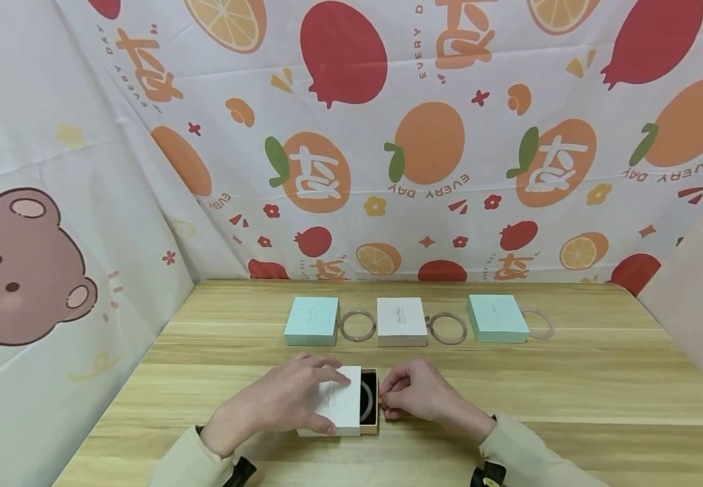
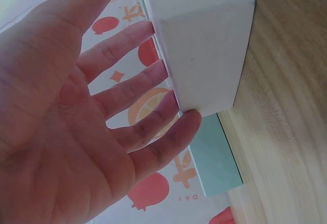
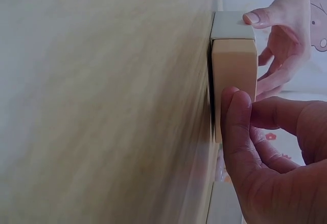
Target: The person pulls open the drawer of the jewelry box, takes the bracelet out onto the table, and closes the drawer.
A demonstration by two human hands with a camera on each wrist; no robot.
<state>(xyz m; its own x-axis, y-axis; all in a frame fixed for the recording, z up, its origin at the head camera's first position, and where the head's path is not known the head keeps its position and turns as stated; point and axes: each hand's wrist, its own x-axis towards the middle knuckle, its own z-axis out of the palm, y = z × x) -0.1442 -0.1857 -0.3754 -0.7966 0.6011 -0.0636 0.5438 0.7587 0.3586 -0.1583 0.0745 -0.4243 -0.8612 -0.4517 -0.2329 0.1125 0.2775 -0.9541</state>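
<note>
A white gift box [image 1: 342, 399] lies near the front of the table, its kraft-coloured inner drawer [image 1: 370, 429] slid partly out to the right. Part of a pale bangle [image 1: 366, 400] shows on the drawer's black lining. My left hand [image 1: 291, 396] holds the white outer sleeve, thumb along the near edge and fingers spread over the top. In the left wrist view, its fingertips touch the sleeve [image 2: 204, 55]. At the drawer's right end, my right hand [image 1: 415, 392] pinches with thumb and index finger against the drawer face [image 3: 235, 66]; what lies between the fingertips is hidden.
Behind, a row holds a mint box [image 1: 311, 321], a bangle [image 1: 357, 326], a white box [image 1: 401, 322], another bangle [image 1: 447, 328], a second mint box [image 1: 497, 318] and a clear bangle [image 1: 539, 324]. A fruit-print cloth [image 1: 351, 223] hangs at the table's [image 1: 570, 392] back edge.
</note>
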